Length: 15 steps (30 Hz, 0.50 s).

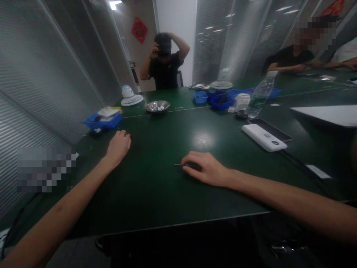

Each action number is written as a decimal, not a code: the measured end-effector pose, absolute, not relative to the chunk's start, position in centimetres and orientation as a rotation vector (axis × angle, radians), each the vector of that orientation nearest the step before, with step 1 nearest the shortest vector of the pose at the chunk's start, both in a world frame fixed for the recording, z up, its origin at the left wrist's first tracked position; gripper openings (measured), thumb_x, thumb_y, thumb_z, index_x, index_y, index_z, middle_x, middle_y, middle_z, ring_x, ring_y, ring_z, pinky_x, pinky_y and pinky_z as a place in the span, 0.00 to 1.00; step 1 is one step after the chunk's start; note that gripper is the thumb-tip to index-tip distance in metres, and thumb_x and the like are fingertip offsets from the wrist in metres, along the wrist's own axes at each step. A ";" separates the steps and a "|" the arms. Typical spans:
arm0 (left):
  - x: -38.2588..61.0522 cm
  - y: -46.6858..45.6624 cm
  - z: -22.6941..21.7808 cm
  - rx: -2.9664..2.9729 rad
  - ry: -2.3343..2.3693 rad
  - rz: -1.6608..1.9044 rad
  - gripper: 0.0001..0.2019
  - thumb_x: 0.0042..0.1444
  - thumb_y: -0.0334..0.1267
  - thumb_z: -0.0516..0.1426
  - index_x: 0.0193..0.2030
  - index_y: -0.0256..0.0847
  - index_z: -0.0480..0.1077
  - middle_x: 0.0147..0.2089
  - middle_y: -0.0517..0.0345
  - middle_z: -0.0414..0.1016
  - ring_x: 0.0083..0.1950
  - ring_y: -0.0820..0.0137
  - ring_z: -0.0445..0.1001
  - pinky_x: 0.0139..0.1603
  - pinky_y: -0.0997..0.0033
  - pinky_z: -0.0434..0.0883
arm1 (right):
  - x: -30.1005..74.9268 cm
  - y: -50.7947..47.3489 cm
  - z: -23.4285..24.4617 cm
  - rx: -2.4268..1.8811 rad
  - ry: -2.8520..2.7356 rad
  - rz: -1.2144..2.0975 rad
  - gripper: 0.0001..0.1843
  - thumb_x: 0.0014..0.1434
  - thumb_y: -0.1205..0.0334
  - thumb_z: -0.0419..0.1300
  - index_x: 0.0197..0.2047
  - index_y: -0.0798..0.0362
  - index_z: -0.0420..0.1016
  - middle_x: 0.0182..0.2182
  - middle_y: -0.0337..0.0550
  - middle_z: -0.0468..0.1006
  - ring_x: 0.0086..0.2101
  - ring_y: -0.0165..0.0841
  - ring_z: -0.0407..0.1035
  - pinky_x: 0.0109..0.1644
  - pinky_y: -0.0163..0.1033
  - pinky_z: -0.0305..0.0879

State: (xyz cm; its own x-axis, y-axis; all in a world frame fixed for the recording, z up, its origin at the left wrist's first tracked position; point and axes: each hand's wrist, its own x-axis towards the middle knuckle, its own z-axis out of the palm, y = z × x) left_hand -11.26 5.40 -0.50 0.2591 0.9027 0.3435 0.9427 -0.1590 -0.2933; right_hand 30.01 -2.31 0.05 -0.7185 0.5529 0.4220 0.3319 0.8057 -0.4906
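My right hand (205,167) rests on the green tabletop (156,175), its fingers closed round the dark handle of a small screwdriver (193,166). The thin metal shaft points left, lying low over the table. Farther forward on the left, my left hand (119,144) sits on the table with its fingers curled down. A small dark spot shows by its fingertips, but what is under them is hidden. A blue tray (103,121) with white and dark items lies just beyond that hand.
Behind are a metal bowl (157,107) with small parts, a white fan (132,99) and blue bins (200,97). On the right stand a clear bottle (260,95), a white power bank (263,137) with a cable, and a phone (270,129). People sit across the table.
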 end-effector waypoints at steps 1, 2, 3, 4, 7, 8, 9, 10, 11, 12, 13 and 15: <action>-11.2 5.4 -0.5 -2.081 -1.673 -0.095 0.20 0.69 0.36 0.46 0.49 0.28 0.78 0.50 0.31 0.74 0.52 0.47 0.72 0.52 0.51 0.73 | 30.0 -2.3 0.0 -0.647 -2.425 0.520 0.11 0.72 0.57 0.59 0.52 0.52 0.75 0.43 0.44 0.78 0.36 0.31 0.72 0.41 0.38 0.69; -11.2 5.3 -0.6 -2.076 -1.683 -0.083 0.20 0.69 0.35 0.46 0.50 0.28 0.78 0.50 0.32 0.74 0.51 0.48 0.73 0.51 0.52 0.73 | 30.0 -2.3 0.0 -0.646 -2.427 0.523 0.11 0.72 0.57 0.59 0.52 0.52 0.75 0.43 0.44 0.78 0.36 0.31 0.72 0.40 0.37 0.68; -11.3 5.4 -0.7 -2.076 -1.701 -0.084 0.20 0.69 0.34 0.46 0.51 0.29 0.77 0.49 0.33 0.75 0.51 0.49 0.73 0.51 0.54 0.73 | 30.0 -2.3 0.1 -0.648 -2.429 0.527 0.11 0.72 0.57 0.59 0.52 0.52 0.75 0.43 0.44 0.78 0.35 0.31 0.72 0.40 0.37 0.68; -11.4 5.4 -0.7 -2.081 -1.720 -0.094 0.20 0.69 0.33 0.46 0.52 0.29 0.77 0.49 0.34 0.75 0.50 0.50 0.74 0.50 0.55 0.74 | 30.1 -2.3 0.1 -0.653 -2.429 0.528 0.11 0.72 0.57 0.59 0.52 0.52 0.75 0.43 0.43 0.78 0.35 0.31 0.72 0.39 0.37 0.68; -11.8 5.6 -0.7 -2.103 -1.776 -0.167 0.20 0.68 0.33 0.46 0.54 0.30 0.77 0.51 0.35 0.76 0.50 0.51 0.75 0.49 0.56 0.74 | 30.1 -2.4 0.2 -0.664 -2.431 0.525 0.11 0.72 0.57 0.58 0.53 0.52 0.75 0.43 0.43 0.78 0.35 0.30 0.72 0.40 0.37 0.68; -12.0 5.7 -0.7 -2.107 -1.794 -0.202 0.20 0.69 0.34 0.46 0.55 0.31 0.76 0.52 0.36 0.77 0.51 0.52 0.76 0.50 0.56 0.74 | 30.1 -2.4 0.3 -0.661 -2.433 0.526 0.11 0.73 0.57 0.58 0.53 0.52 0.75 0.43 0.43 0.78 0.35 0.30 0.72 0.41 0.38 0.68; -12.1 5.8 -0.6 -2.109 -1.813 -0.237 0.19 0.69 0.34 0.47 0.55 0.33 0.76 0.52 0.38 0.77 0.52 0.52 0.76 0.51 0.56 0.74 | 30.1 -2.4 0.3 -0.658 -2.436 0.529 0.11 0.73 0.57 0.58 0.53 0.52 0.75 0.43 0.43 0.78 0.35 0.31 0.72 0.41 0.38 0.68; -12.2 5.9 -0.6 -2.110 -1.831 -0.268 0.18 0.69 0.35 0.47 0.55 0.34 0.76 0.52 0.39 0.78 0.52 0.53 0.76 0.53 0.56 0.73 | 30.2 -2.4 0.4 -0.657 -2.439 0.534 0.11 0.73 0.57 0.58 0.53 0.52 0.75 0.43 0.43 0.78 0.36 0.31 0.72 0.41 0.38 0.68; -12.3 6.0 -0.6 -2.109 -1.848 -0.295 0.18 0.69 0.36 0.48 0.54 0.35 0.76 0.52 0.41 0.78 0.53 0.53 0.76 0.54 0.56 0.73 | 30.2 -2.4 0.4 -0.655 -2.443 0.540 0.11 0.73 0.57 0.58 0.53 0.52 0.75 0.43 0.43 0.78 0.36 0.31 0.72 0.41 0.38 0.68; -12.4 6.0 -0.6 -2.106 -1.860 -0.318 0.17 0.69 0.37 0.49 0.53 0.36 0.77 0.52 0.41 0.79 0.53 0.53 0.76 0.54 0.56 0.73 | 30.2 -2.4 0.4 -0.656 -2.444 0.543 0.11 0.73 0.57 0.58 0.53 0.52 0.75 0.43 0.43 0.77 0.36 0.31 0.72 0.41 0.37 0.68; -12.5 6.1 -0.6 -2.100 -1.867 -0.341 0.16 0.69 0.38 0.50 0.51 0.36 0.77 0.51 0.42 0.79 0.53 0.52 0.76 0.54 0.56 0.72 | 30.2 -2.4 0.4 -0.656 -2.446 0.545 0.11 0.73 0.57 0.58 0.53 0.52 0.75 0.43 0.43 0.78 0.36 0.31 0.72 0.41 0.38 0.68; -12.8 6.3 -0.7 -2.075 -1.884 -0.410 0.15 0.67 0.40 0.52 0.47 0.37 0.78 0.51 0.42 0.79 0.54 0.51 0.75 0.54 0.55 0.72 | 30.1 -2.4 0.4 -0.657 -2.442 0.545 0.11 0.72 0.57 0.58 0.53 0.52 0.75 0.43 0.44 0.78 0.36 0.31 0.72 0.41 0.38 0.68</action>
